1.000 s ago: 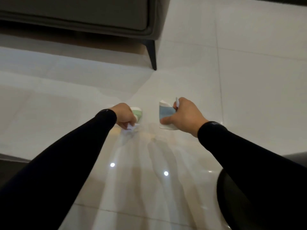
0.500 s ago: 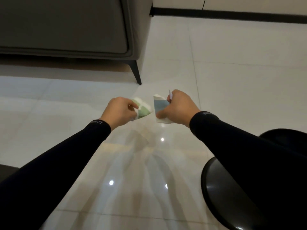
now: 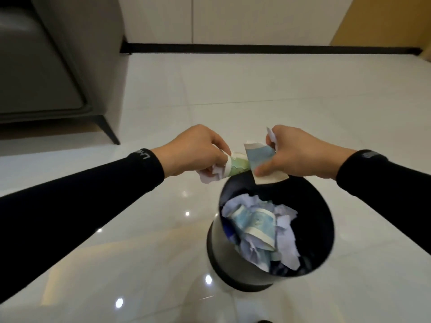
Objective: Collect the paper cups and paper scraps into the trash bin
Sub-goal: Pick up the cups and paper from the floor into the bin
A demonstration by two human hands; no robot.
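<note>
Trash bin (image 3: 314, 217) placed where?

Stood upright on the glossy floor (image 3: 279, 101), well apart from the grey sofa (image 3: 46, 66) at the left, and sat low in view, just beneath both hands. Already carried a crushed blue cup (image 3: 256, 223) on a heap of crumpled paper (image 3: 286, 234), so looked partly filled.

And held what, up above?

Clenched a green paper cup (image 3: 238, 165) in the left hand (image 3: 193, 150), lying on its side, with a white scrap (image 3: 210, 174) bunched under the same fingers. Pinched a flattened blue paper cup (image 3: 258, 157) in the right hand (image 3: 300, 155), thumb across its front, with a second scrap (image 3: 270, 135) poking up past the knuckles. Held the two cups touching or nearly so; could not tell which.

Over the opening yet?

Only partly, by the look of it. Hung the blue one's lower edge over the far rim; held the green one just left of that rim, seemingly outside the mouth.

Which step, then?

Judged as the drop: both loads poised at the bin, nothing let go yet.

Next move?

Called for shifting the left hand rightward until over the mouth, then loosening both grips together. Needed a low release too, probably, against light scraps drifting past the rim.
</note>
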